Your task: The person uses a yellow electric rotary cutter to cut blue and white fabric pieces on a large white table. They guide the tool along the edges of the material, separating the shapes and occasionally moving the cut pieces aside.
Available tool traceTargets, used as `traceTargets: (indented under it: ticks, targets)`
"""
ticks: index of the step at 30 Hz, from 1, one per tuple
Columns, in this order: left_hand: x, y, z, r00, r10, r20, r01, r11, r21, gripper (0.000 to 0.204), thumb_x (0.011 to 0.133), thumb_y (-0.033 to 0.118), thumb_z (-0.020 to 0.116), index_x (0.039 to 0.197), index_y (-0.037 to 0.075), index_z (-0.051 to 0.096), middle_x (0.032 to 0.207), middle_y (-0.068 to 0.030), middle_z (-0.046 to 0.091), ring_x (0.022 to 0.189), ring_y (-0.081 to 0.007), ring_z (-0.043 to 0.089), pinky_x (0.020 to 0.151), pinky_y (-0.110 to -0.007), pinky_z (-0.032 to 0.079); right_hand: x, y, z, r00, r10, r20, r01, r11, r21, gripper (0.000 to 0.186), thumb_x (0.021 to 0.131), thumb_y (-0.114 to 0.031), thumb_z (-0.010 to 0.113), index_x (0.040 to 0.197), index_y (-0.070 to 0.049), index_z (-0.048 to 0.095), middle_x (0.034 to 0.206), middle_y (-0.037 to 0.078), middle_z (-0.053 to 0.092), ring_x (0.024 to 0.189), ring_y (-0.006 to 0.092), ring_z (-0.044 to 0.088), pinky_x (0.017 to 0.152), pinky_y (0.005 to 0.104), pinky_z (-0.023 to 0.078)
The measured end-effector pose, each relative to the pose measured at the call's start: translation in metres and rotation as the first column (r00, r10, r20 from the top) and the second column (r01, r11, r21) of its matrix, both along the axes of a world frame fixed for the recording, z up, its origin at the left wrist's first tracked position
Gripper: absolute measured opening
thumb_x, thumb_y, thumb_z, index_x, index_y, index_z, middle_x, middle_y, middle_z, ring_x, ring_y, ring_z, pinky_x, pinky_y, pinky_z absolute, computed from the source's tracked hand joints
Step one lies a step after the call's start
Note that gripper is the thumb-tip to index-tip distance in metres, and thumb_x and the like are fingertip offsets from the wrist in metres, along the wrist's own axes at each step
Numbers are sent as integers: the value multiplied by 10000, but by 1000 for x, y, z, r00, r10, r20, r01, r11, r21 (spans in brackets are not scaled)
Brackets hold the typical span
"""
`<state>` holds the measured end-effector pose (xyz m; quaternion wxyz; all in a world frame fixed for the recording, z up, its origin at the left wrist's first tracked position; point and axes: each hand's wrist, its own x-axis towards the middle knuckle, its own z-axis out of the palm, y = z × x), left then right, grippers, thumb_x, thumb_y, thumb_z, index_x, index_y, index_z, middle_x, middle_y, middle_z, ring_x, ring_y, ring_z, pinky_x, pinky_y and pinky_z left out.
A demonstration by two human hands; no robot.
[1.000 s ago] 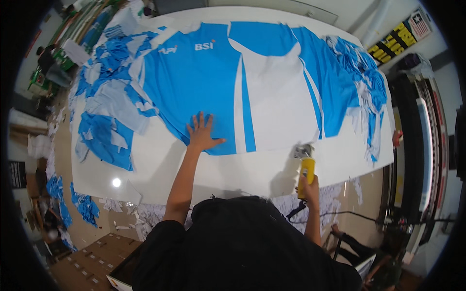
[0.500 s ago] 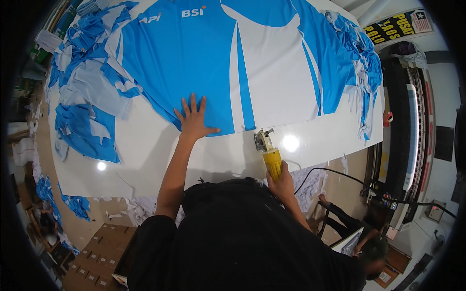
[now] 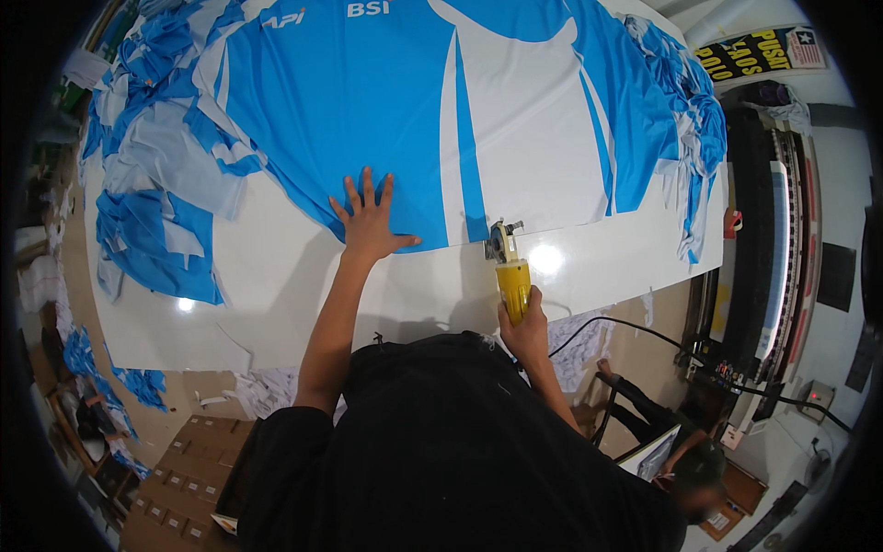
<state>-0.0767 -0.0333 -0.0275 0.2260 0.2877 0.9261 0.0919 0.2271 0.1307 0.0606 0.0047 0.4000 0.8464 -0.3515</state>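
Observation:
A large sheet of blue and white printed fabric (image 3: 359,110) is spread over a white table (image 3: 152,331). My left hand (image 3: 371,221) lies flat on its blue part near the near edge, fingers spread. In my right hand (image 3: 527,331) is the yellow body of an electric fabric cutter (image 3: 513,281), with the fingers wrapped round it. The metal head of the cutter is at the near edge of the fabric, where a blue stripe meets the white panel (image 3: 529,147). Its blade is too small to make out.
Crumpled blue and white offcuts (image 3: 161,230) heap up at the left, with more scraps (image 3: 694,138) at the right. A black cord (image 3: 635,324) runs off to the right past a long machine (image 3: 768,258). Cardboard boxes (image 3: 184,483) and another person (image 3: 694,474) are below the table.
My right hand and the cutter have moved slightly forward, bringing the cutter's head onto the fabric edge. My left hand stays pressed on the fabric. The whole view has shifted a little.

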Motion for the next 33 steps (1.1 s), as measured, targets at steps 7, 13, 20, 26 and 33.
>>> traceTargets:
  ticks: [7, 13, 20, 26, 33]
  targets:
    - [1, 1, 1, 1000, 6, -16, -6, 1000, 6, 1452, 524, 812, 845, 1676, 209, 200, 1741, -215, -7, 1556, -554, -99, 1091, -868, 2, -30, 17, -8, 999, 31, -12, -31, 999, 15, 575, 944, -220, 699, 1330, 55, 374, 997, 390, 656, 941, 567, 664, 768, 569, 547]
    - [3, -2, -1, 997, 15, -74, -9, 996, 87, 1442, 499, 768, 880, 1662, 184, 261, 1732, -238, 44, 1552, -573, -45, 1105, -855, -2, -68, 34, -8, 998, 58, -37, -57, 998, 28, 574, 941, -223, 697, 1325, 49, 367, 993, 396, 665, 931, 572, 668, 764, 567, 561]
    - [3, -3, -2, 997, 14, -75, -7, 996, 94, 1433, 496, 755, 885, 1660, 191, 269, 1732, -237, 53, 1553, -573, -31, 1113, -847, -2, -120, 55, -6, 996, 82, -33, -80, 995, 65, 523, 938, -231, 690, 1269, 24, 376, 932, 374, 677, 870, 559, 679, 743, 584, 561]
    - [4, -4, -1, 996, 21, -87, -11, 993, 114, 1435, 489, 769, 874, 1660, 194, 275, 1731, -239, 62, 1552, -575, -21, 1114, -842, -26, -172, 78, -11, 995, 101, -22, -99, 992, 83, 503, 931, -244, 671, 1250, 18, 383, 918, 366, 682, 850, 546, 687, 739, 578, 568]
    - [4, -4, -3, 995, 33, -95, -19, 989, 146, 1429, 485, 765, 875, 1656, 191, 292, 1733, -232, 62, 1552, -575, -13, 1125, -830, -31, -234, 107, -14, 994, 107, -8, -107, 993, 54, 541, 924, -278, 687, 1271, 36, 416, 985, 387, 690, 867, 522, 718, 747, 528, 602]
